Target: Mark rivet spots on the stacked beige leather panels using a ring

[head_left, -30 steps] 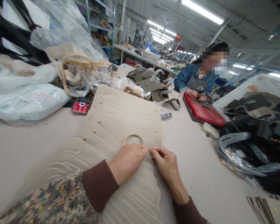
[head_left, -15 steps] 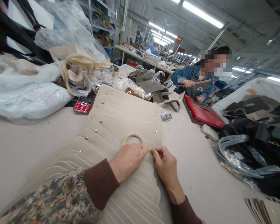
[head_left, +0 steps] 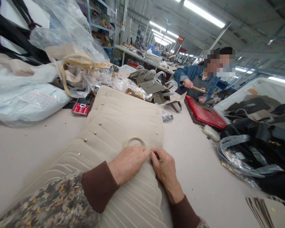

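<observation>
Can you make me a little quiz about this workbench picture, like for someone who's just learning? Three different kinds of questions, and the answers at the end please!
1. Pick one: what colour is the big pad in front of the co-worker?
a) blue
b) red
c) green

2. True or false: the keypad phone lies to the right of the stacked beige panels.

3. Fill in the gap: the yellow-edged ring shows just beyond the person's ____ hand.

Key:
1. b, red.
2. False; it lies to their left.
3. left; the left hand partly hides the ring.
</observation>
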`<state>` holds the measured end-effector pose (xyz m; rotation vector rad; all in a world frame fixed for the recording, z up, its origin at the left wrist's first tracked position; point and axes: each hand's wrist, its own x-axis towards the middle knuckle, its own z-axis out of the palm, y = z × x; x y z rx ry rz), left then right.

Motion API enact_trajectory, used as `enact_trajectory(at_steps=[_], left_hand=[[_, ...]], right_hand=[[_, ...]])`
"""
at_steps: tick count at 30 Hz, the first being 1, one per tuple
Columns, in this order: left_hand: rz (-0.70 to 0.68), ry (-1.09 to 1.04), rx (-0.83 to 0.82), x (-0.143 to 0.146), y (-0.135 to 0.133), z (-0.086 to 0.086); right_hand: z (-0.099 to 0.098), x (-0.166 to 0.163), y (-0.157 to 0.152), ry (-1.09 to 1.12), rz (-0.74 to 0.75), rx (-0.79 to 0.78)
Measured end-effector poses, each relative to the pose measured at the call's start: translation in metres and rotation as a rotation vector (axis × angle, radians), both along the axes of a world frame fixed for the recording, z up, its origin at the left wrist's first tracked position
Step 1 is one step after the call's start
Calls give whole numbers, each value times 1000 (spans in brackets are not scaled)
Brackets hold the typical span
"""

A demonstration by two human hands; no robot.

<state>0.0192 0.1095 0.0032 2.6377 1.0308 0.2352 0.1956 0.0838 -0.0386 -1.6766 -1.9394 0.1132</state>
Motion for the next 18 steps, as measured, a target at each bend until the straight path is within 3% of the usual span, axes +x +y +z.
enact_trajectory(at_steps=[6,9,14,18], left_hand=[[21,-157,12,-6,6,2],[23,-215,4,-7,7,1],[9,-260,26,-6,5,-5],[9,-201,-5,-3,2,-5]], right_hand=[[13,7,-8,1,135,-196],[17,9,-9,106,148,-283],[18,10,-8,535,144,-137],[23,5,-9,466,270,26]])
